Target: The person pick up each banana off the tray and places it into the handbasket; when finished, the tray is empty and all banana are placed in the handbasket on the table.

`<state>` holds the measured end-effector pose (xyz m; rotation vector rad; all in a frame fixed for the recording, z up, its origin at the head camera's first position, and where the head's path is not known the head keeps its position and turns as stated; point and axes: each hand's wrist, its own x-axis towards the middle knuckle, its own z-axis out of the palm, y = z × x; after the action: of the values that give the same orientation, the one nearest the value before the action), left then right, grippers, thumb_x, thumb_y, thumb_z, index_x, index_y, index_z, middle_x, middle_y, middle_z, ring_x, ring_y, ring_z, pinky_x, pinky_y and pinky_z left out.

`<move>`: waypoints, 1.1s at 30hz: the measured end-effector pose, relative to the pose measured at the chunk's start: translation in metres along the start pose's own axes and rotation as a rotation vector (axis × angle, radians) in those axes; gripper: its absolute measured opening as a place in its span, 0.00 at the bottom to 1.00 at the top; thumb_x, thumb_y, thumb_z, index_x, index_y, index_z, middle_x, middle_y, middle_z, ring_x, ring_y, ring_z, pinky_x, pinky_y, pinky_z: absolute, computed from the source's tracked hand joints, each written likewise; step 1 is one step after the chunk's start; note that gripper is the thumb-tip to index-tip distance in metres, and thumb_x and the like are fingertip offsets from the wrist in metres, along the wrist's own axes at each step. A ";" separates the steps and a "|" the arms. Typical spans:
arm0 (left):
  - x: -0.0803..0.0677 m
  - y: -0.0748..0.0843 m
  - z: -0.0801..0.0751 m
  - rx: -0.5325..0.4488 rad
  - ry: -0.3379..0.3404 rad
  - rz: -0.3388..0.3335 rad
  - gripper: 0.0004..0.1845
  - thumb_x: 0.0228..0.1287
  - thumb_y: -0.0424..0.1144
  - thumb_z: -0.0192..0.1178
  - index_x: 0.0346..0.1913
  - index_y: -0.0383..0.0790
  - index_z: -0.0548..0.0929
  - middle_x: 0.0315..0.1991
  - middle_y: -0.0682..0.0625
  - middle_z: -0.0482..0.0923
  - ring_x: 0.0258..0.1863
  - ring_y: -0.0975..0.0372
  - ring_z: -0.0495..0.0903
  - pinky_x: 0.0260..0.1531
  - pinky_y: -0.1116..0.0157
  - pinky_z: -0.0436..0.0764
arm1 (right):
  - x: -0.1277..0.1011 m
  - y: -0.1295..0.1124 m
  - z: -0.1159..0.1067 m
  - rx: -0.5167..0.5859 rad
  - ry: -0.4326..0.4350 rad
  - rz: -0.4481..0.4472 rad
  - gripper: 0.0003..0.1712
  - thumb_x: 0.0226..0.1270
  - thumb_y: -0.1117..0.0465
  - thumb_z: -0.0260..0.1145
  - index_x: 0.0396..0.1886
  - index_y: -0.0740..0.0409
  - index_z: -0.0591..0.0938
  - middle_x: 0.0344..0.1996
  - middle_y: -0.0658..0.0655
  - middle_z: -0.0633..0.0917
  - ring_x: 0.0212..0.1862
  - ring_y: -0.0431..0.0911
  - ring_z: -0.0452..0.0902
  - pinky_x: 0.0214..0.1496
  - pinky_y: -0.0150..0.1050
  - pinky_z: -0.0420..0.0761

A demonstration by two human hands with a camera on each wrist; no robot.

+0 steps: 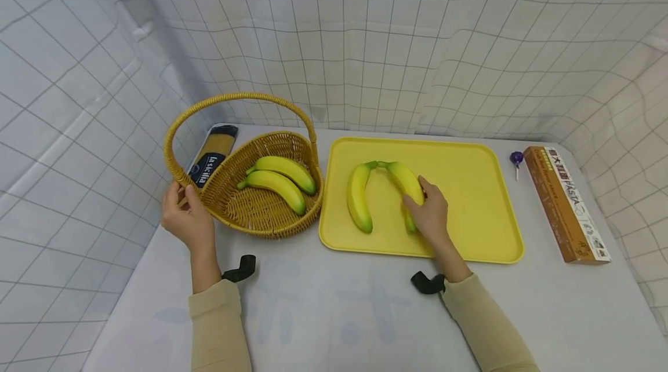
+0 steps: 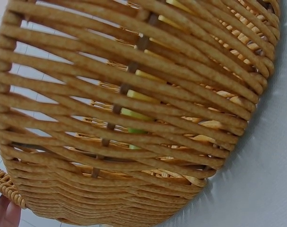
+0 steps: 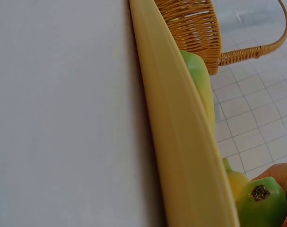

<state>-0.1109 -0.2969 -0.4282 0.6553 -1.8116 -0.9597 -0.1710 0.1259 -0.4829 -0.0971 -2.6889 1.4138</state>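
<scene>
Fingers (image 3: 283, 173) hold 1 banana (image 3: 262, 208) behind tray edge (image 3: 181, 123).

Head view downward, left-wrist view seemingly basket-close (image 2: 119, 99)

We are seeing a white fabric backdrop with thin grey grid lines (image 1: 376, 42) hanging behind a pale, flat white tabletop (image 1: 443, 325), its lines bending where the cloth is rippling. A matching white gridded sheet on the left (image 1: 57, 128) is running down beside the table, and a slightly pinker gridded sheet on the right (image 1: 639, 99) is closing in that side. Faint blue-grey marks (image 1: 383, 311) are showing on the tabletop's near part, and soft, even light is falling across everything.
</scene>
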 end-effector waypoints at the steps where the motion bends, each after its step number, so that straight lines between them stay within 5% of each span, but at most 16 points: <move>1: 0.000 0.000 0.000 0.001 -0.003 0.007 0.14 0.71 0.42 0.55 0.51 0.42 0.86 0.45 0.43 0.84 0.43 0.65 0.82 0.38 0.81 0.76 | 0.000 -0.001 0.000 0.005 0.001 -0.004 0.36 0.63 0.60 0.66 0.70 0.67 0.68 0.53 0.69 0.78 0.51 0.58 0.72 0.53 0.50 0.73; 14: -0.001 0.001 0.000 -0.009 -0.005 0.006 0.14 0.71 0.41 0.55 0.51 0.41 0.86 0.46 0.43 0.84 0.43 0.65 0.81 0.38 0.80 0.76 | -0.008 -0.019 -0.008 0.041 0.008 -0.044 0.36 0.63 0.61 0.67 0.70 0.63 0.69 0.54 0.67 0.79 0.51 0.56 0.72 0.50 0.47 0.74; 24: -0.001 0.001 0.000 -0.004 -0.010 0.017 0.15 0.71 0.40 0.54 0.51 0.38 0.85 0.45 0.41 0.83 0.43 0.66 0.81 0.38 0.81 0.75 | -0.024 -0.052 -0.017 0.087 -0.034 -0.155 0.36 0.61 0.61 0.70 0.70 0.60 0.70 0.55 0.62 0.80 0.49 0.50 0.74 0.38 0.30 0.73; 33: -0.001 -0.001 -0.001 -0.011 -0.011 0.049 0.15 0.71 0.39 0.54 0.51 0.35 0.85 0.45 0.39 0.83 0.42 0.73 0.79 0.38 0.81 0.74 | -0.035 -0.090 -0.003 0.154 -0.104 -0.344 0.35 0.58 0.62 0.72 0.66 0.62 0.74 0.52 0.61 0.82 0.45 0.49 0.76 0.37 0.33 0.77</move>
<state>-0.1093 -0.2972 -0.4293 0.5975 -1.8220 -0.9418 -0.1365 0.0733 -0.4090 0.4398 -2.5008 1.5388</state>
